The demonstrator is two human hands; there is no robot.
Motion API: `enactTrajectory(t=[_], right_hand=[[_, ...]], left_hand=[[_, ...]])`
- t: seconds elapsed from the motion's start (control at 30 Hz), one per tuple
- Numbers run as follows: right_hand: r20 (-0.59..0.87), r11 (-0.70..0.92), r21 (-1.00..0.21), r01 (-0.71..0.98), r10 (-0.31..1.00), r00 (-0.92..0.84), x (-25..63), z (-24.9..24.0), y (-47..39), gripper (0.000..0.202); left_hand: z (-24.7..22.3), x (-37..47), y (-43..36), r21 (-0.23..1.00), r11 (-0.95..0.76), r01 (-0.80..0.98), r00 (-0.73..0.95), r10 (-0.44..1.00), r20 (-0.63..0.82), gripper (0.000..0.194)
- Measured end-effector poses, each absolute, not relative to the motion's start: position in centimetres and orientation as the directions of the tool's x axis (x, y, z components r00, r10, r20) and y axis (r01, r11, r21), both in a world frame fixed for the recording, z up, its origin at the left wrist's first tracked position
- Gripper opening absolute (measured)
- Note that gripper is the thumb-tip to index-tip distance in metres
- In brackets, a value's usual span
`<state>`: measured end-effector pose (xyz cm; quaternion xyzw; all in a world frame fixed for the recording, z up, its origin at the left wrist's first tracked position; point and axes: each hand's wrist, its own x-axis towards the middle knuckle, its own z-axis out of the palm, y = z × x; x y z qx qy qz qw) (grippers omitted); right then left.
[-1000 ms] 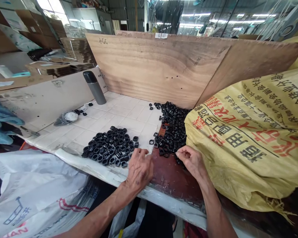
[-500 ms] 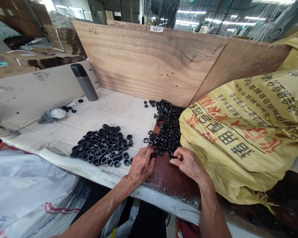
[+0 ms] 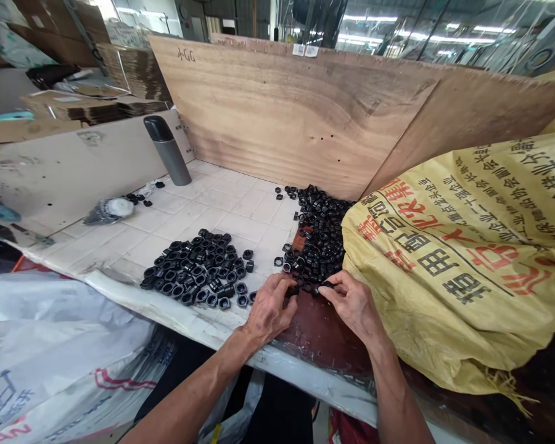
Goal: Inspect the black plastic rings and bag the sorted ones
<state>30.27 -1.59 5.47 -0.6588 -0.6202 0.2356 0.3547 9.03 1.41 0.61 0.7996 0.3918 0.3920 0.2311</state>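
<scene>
My left hand (image 3: 272, 306) rests at the table's front part with its fingers curled round a black plastic nut (image 3: 293, 290), partly hidden by the fingertips. Just to the right, my right hand (image 3: 353, 303) pinches another small black nut (image 3: 325, 287) between thumb and forefinger, at the near edge of a large pile of black nuts (image 3: 321, 237). The hands are a short gap apart, over a dark red-brown board (image 3: 319, 330). Left of my left hand lies a second group of black ring-shaped nuts (image 3: 198, 265), spread on the pale tabletop.
A yellow woven sack (image 3: 462, 265) slumps against the pile on the right. A grey flask (image 3: 169, 154) stands at the back left, near a small plastic bag (image 3: 111, 209). A wooden panel (image 3: 282, 111) closes off the back. White plastic sacking (image 3: 60, 345) hangs at the near left.
The view has shifted slightly, so the scene sits farther right. My right hand has come a little closer to my left hand, which stays at about the same spot on the table.
</scene>
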Motion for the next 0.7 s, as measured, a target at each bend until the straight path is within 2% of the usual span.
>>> enactTrajectory(t=[0.1,0.23,0.33,0.43,0.6,0.7], right_hand=[[0.056,-0.027,-0.904,0.428,0.982,0.18,29.7,5.4,-1.4,0.027],[-0.042,-0.082,-0.963,0.257,0.987,0.157,29.0,5.4,-1.5,0.03],[-0.021,-0.034,-0.983,0.182,0.997,0.073,28.7,5.9,-1.8,0.031],[0.039,0.038,-0.993,0.107,0.999,0.006,28.6,6.3,-2.0,0.028],[0.041,0.039,-0.991,0.126,0.999,0.016,28.2,6.1,-2.1,0.027],[0.122,0.114,-0.964,0.239,0.992,0.017,27.8,6.0,-2.1,0.02]], left_hand=[[1.5,8.9,1.2,0.842,-0.461,0.28,0.355,0.864,0.356,0.025],[2.8,8.8,1.2,0.977,-0.213,0.019,0.358,0.914,0.192,0.023],[3.7,8.8,1.4,0.977,-0.021,-0.211,0.405,0.908,0.107,0.02],[4.0,8.6,1.6,0.93,0.135,-0.341,0.461,0.887,0.04,0.021],[3.6,8.6,1.8,0.907,0.172,-0.384,0.448,0.894,0.02,0.021],[3.5,8.6,1.7,0.929,0.155,-0.335,0.461,0.887,0.017,0.022]])
